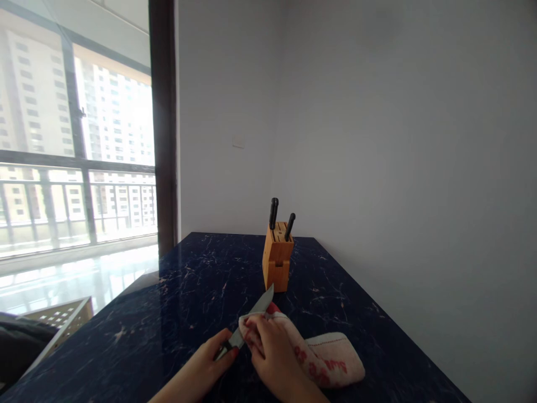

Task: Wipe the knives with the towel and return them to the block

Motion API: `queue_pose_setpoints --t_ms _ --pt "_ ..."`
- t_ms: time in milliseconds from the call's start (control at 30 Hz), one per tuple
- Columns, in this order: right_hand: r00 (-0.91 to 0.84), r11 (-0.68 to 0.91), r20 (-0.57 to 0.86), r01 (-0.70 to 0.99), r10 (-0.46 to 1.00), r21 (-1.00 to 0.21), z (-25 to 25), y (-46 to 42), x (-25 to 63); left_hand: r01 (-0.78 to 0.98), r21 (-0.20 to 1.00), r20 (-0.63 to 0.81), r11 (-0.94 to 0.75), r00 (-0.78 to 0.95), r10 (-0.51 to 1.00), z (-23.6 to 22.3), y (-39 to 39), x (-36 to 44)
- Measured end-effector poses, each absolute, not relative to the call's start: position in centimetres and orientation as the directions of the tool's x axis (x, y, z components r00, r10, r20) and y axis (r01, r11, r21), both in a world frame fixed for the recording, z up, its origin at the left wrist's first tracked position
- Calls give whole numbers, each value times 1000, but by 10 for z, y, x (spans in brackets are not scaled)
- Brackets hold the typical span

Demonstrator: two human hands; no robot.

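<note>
On the far left, at the upper left of the picture, is a big glass window (75,112) with a dark frame. Tall white apartment buildings (113,117) stand outside it, behind a balcony railing (46,201). Below that, at the lower left, a shiny floor (71,280) shines with light. A pale slatted box (67,316) sits at the bottom left, with a dark soft thing (20,350) beside it.

A dark blue marble table (126,347) with thin pale lines fills the bottom middle. The person's left hand (205,364) is near the bottom edge. It is closed tight around the black handle of a kitchen knife (255,310). The knife lies at a slant, and its steel tip points up and away, near the wooden knife block.

The right hand (271,352) is just beside the left hand. Its fingers (255,330) are bent and pinch a white towel (331,364) around the blade. The towel has red marks on it, and the rest of it lies on the table to the right.

The knife block (277,260) stands upright in the middle of the table, with two black knife handles (273,212) sticking up. Behind it is a plain white wall (398,140) with a small switch plate (238,141).
</note>
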State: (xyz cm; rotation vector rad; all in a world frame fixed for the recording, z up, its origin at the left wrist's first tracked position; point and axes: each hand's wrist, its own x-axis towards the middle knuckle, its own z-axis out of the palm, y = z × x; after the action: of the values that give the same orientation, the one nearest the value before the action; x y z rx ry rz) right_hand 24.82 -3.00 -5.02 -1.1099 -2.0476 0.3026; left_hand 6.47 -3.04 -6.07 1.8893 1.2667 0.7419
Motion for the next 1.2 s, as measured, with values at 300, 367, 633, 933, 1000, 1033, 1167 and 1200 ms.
queue_pose_setpoints --t_ms 300,367,633,933,1000,1033,1167,1200 --pt "-265 549 509 623 819 -558 -48 -30 251 508 828 57 -235 341 938 -64 -29 64" --pt "-266 560 523 617 810 -553 -48 -30 250 497 837 55 -229 339 939 -62 -29 65" --pt "-243 540 510 602 826 -589 -46 -30 251 544 806 38 -232 344 938 -61 -30 65" --pt "-44 488 578 590 815 -643 -51 -17 256 603 752 50 -267 351 935 -58 -34 68" --pt "-98 519 575 572 812 -635 -51 -20 253 607 746 63 -274 345 937 -59 -34 68" --pt "-148 544 570 557 808 -627 -51 -24 251 608 744 69 -277 342 937 -60 -33 68" --pt "-313 627 552 511 773 -588 -46 -33 246 614 736 83 -283 334 939 -62 -31 66" --pt "-311 626 553 514 773 -587 -45 -32 246 614 736 84 -284 333 939 -62 -31 66"
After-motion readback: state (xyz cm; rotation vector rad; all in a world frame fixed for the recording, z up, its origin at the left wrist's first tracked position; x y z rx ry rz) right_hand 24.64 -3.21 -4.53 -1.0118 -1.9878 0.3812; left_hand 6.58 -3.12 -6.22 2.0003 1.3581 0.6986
